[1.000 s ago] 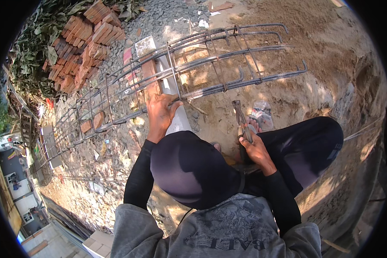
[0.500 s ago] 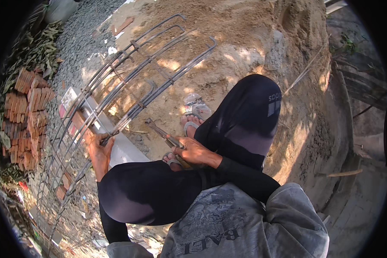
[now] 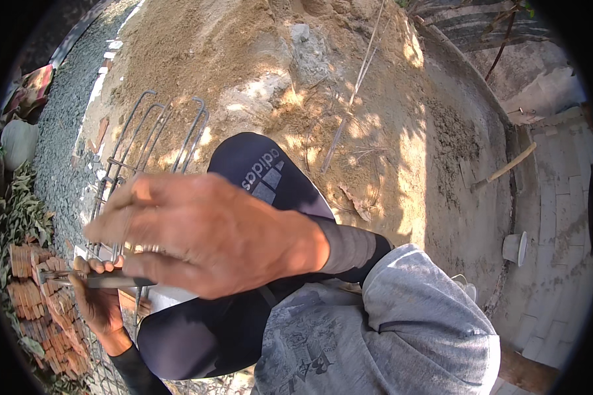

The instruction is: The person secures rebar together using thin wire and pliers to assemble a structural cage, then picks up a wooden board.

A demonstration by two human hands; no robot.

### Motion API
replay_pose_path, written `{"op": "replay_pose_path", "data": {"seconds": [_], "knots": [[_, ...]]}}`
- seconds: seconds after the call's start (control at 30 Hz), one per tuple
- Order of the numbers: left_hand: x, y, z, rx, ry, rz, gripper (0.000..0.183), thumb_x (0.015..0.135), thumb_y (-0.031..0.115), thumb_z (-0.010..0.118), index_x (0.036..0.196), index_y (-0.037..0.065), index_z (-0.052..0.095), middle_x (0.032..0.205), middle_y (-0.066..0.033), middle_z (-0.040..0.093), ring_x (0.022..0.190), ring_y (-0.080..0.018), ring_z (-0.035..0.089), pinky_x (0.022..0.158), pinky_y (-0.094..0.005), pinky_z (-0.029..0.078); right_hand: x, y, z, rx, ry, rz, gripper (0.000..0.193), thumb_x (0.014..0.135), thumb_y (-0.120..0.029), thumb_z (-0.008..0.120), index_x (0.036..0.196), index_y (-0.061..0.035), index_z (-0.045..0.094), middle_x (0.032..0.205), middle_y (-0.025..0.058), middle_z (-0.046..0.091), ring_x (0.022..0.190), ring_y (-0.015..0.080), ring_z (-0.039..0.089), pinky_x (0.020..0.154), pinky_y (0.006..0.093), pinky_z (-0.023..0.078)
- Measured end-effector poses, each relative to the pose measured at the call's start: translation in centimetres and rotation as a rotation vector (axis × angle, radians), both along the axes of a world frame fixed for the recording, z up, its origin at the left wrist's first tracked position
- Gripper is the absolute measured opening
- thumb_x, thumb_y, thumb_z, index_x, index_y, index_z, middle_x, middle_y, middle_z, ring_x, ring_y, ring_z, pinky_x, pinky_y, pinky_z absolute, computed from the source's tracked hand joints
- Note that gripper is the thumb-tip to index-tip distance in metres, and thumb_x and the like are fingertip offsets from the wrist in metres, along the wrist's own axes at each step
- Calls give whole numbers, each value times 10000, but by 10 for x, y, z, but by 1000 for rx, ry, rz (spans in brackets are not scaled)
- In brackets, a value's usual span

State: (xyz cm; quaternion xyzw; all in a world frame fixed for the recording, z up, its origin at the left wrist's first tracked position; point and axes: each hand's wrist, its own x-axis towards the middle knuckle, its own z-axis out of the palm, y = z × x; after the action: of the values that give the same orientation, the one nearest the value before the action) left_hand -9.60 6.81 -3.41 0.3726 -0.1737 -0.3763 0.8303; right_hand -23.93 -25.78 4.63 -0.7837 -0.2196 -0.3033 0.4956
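Note:
My right hand, large and close to the view, has its fingers stretched out and smeared by motion. Below and to its left, my left hand grips a pair of metal pincers, whose jaws point left. The right thumb overlaps the handle end, and whether it touches I cannot tell. Behind both hands lies a cage of bent steel reinforcing bars, hooked at its far ends. My right hand hides much of the cage. A pale board shows in part beside my left knee.
Stacked red bricks and cut leaves lie at the left. Grey gravel runs beyond them, with a sand heap ahead. Thin sticks lie on the sand. A wooden handle and a white bucket are at the right.
The pincers have passed from my right hand to my left, which is off the bars. My right hand has risen toward the view. The view has swung, so the cage sits lower left.

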Motion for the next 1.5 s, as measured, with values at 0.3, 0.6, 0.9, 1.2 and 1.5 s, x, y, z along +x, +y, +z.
{"op": "replay_pose_path", "data": {"seconds": [0.3,0.6,0.9,1.2,1.5], "knots": [[-2,133,-56,155,301,616,370,1014,255,599,1272,-8,562,954,-95,569,764,-175,506,687,-294,477,-185,-260,-189,351,1066,-964,430,1007,-225,526,1358,9,611,1085,186,737,940,239,709,844,355,556],[-14,135,-49,232,451,668,354,1018,309,615,1238,31,599,839,-63,566,621,-125,474,508,-243,446,-253,-151,-362,-824,1467,-881,481,888,-396,672,1243,-73,648,1246,139,642,1269,366,507,1020,596,392],[-64,132,-89,474,430,739,373,1063,383,526,1275,89,616,749,-35,611,492,-105,419,475,-240,447,-190,-190,-214,-255,951,-1017,313,1019,-287,535,1009,12,628,694,269,610,665,418,635,638,519,474],[-74,170,-127,619,335,613,524,1089,400,447,1429,4,498,587,11,463,413,-71,373,405,-225,362,-61,-231,45,20,400,-1314,288,1081,-320,509,1035,-65,636,706,-92,371,625,16,321,554,226,243],[-38,167,-143,550,370,700,571,1105,382,400,1405,-103,432,653,-40,536,425,-80,405,418,-220,435,113,-184,71,199,-29,-733,197,1081,-233,515,1058,-62,610,697,-63,384,557,31,278,486,245,250]]}}
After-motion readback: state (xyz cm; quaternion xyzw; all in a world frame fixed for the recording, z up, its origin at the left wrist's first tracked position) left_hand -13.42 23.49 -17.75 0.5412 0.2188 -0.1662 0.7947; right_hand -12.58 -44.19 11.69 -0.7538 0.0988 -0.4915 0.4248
